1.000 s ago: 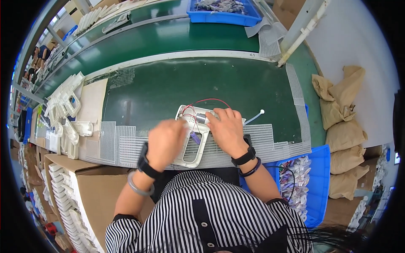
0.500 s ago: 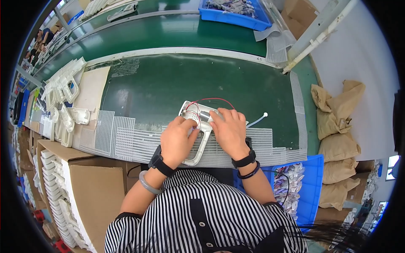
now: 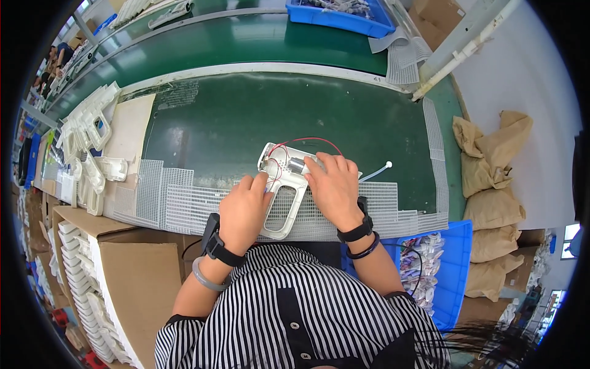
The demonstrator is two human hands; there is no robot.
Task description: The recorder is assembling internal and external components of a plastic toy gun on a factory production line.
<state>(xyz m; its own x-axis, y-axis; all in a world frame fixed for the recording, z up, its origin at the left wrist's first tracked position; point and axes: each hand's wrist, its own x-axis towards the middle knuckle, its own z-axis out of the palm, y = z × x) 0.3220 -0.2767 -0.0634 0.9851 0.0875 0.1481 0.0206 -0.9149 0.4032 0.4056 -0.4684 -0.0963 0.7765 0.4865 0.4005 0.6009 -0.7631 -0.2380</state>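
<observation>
A white plastic housing half with a looped handle lies on the bench before me, handle end toward me. In its upper part rests a small silver cylindrical motor. Thin red wires arch over the housing and curl in its left end. My left hand is at the housing's left side, fingers bent together beside the wire loops; what they pinch is hidden. My right hand lies over the housing's right end, its fingertips closed on the motor's right end. From beyond it sticks out a pale cable tie.
White housing parts are piled at the left. Below them stands a cardboard box with stacked white parts. A blue bin is at my right, near brown sacks. Another blue tray sits at the back. Grid matting edges the bench.
My left hand has drawn back left and toward me from over the housing, uncovering more of the handle and wire loops. My right hand stays nearly in place.
</observation>
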